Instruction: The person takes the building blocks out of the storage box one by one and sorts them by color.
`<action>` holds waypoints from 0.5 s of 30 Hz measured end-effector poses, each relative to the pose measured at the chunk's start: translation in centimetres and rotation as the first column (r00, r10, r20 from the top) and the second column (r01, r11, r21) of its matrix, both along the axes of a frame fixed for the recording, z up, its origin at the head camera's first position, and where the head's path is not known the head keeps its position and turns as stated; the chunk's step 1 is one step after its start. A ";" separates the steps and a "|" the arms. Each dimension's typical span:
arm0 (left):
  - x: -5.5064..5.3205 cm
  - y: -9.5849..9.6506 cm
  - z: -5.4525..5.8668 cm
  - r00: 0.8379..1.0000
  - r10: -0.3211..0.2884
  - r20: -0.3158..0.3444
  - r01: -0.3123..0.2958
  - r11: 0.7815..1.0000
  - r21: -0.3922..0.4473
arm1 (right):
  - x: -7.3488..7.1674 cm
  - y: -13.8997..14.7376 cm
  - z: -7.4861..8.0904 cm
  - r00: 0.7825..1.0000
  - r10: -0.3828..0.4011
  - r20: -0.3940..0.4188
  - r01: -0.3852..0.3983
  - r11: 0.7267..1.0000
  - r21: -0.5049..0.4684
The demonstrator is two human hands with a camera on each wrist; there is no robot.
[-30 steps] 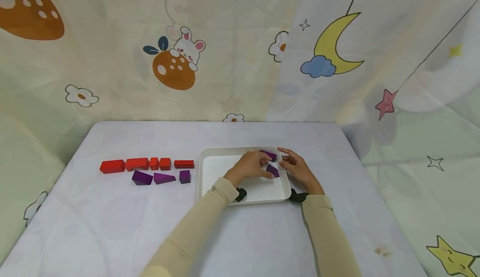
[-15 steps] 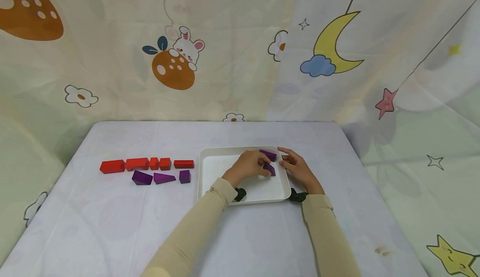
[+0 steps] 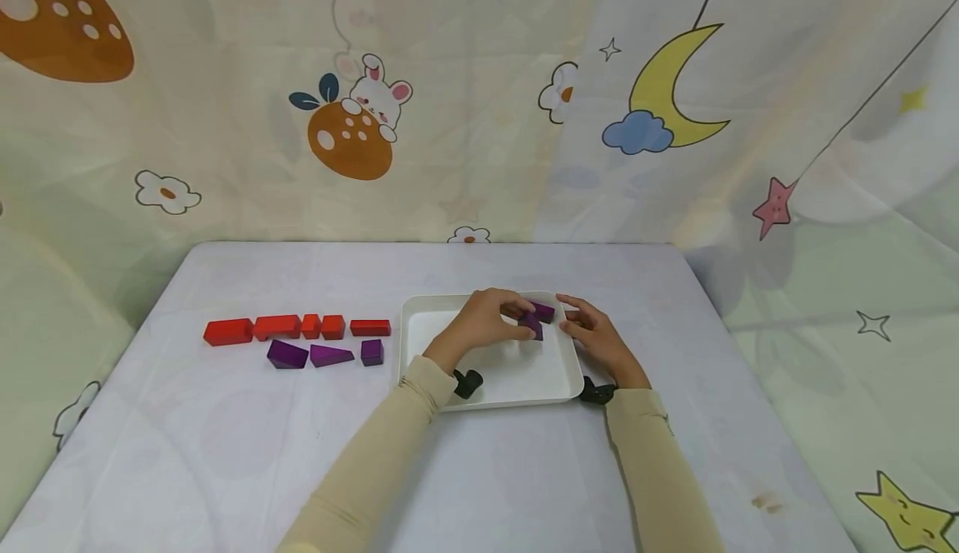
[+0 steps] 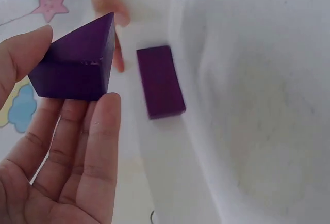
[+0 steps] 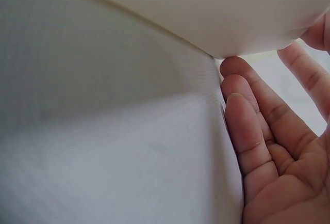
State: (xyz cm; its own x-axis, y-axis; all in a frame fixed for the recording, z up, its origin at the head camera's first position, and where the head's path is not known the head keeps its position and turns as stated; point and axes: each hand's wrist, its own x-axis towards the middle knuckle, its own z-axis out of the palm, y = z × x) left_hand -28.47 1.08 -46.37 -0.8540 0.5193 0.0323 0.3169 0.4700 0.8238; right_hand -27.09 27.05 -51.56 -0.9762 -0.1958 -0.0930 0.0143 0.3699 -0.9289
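My left hand (image 3: 483, 320) pinches a purple wedge-shaped block (image 4: 77, 64) between thumb and fingers. It holds the wedge over the right part of a white tray (image 3: 517, 405). A purple rectangular block (image 4: 161, 82) lies in the tray near its far right corner, just beyond the held wedge. Against the tray's right side, near that far corner, is my right hand (image 3: 595, 336), its fingers touching the outer wall. In the right wrist view, those fingers (image 5: 245, 126) are mostly straight, with part of the hand cut off by the frame's edge.
Left of the tray, several red blocks (image 3: 277, 326) form a row on the white table (image 3: 225, 453). In front of them lie a purple prism (image 3: 287, 355), a thin purple wedge (image 3: 331, 356) and a small purple block (image 3: 371, 351). A patterned cloth (image 3: 464, 161) hangs behind.
My left hand has closed its fingers on the purple wedge lying in the tray, then raised it and moved slightly left and away. The right hand has stayed at the tray's side.
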 end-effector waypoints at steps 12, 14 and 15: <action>0.6 -3.4 1.3 1.000 0.020 0.015 -0.022 0.985 0.173 | -0.3 0.1 -0.4 1.000 -0.010 -0.012 0.011 1.000 0.026; 0.9 -4.0 1.5 0.999 0.017 0.031 -0.024 0.975 0.219 | -0.2 0.1 -0.4 1.000 -0.004 -0.014 0.005 1.000 0.012; 1.0 -4.3 1.7 0.999 0.015 0.042 -0.024 0.969 0.244 | -0.2 0.0 -0.3 1.000 -0.003 -0.016 0.003 1.000 0.005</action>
State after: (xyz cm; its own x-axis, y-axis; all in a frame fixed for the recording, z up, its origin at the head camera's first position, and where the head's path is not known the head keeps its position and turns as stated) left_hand -27.46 -3.20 -44.69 -0.8670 0.4830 0.1222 0.2746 0.2586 0.9261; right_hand -27.29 27.08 -51.90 -0.9782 -0.1922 -0.0788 0.0010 0.3749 -0.9271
